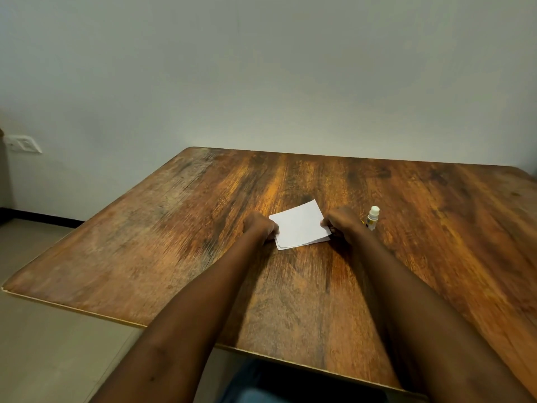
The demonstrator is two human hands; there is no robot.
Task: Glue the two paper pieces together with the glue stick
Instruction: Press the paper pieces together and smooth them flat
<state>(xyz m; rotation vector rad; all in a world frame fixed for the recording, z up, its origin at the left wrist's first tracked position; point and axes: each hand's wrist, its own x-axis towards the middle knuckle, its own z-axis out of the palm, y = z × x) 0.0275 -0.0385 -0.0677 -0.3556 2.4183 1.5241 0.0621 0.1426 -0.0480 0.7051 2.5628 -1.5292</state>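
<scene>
We see both hands out near the middle of the frame, knuckles up and fingers curled under. The left hand (260, 228) grips the left edge of the paper pieces (299, 226), and the right hand (343, 225) pinches their right corner. The picture is a little soft there, so we cannot make out single fingertips.

The paper pieces are white and lie stacked flat on the worktop (174, 242) between the two hands, turned at a slant. The lower sheet peeks out as a thin strip along the near edge of the upper one.

The glue stick (372, 219) stands upright with its white cap on, just to the right of the right hand and apart from the paper. We cannot tell whether it touches the hand.

The worktop is dark brown wood with a strong grain, and it fills the lower and right parts of the frame. Both forearms reach in from the bottom edge. A pale wall (261, 68) takes up the top half, with a white switch plate (24, 144) at the left. A light floor (43, 344) shows at the lower left.
</scene>
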